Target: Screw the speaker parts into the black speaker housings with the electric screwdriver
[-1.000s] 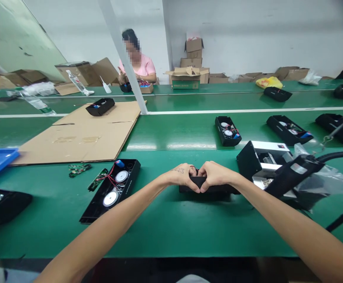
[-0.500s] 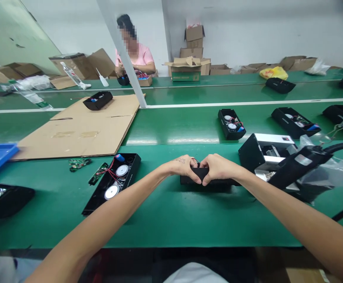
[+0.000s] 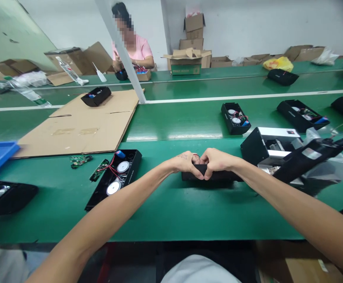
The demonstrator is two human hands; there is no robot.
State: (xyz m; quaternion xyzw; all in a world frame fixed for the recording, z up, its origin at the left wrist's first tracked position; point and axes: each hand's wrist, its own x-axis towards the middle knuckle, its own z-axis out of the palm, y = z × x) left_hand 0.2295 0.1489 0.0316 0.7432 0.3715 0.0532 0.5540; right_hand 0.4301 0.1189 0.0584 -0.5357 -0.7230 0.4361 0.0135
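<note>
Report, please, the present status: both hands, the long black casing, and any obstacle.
Left hand, right hand both gripping near wall of long black casing. Casing's inside mostly hidden. Black-and-white boxy machine close on right; no obstruction seen.

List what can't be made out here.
Head view:
Top of the held black casing: mostly hidden by left hand and right hand.
Near end of the open speaker housing: partly covered by left forearm.
Leftmost black casing: cut off by left picture edge.
Print on the green-fronted carton: too small.
</note>
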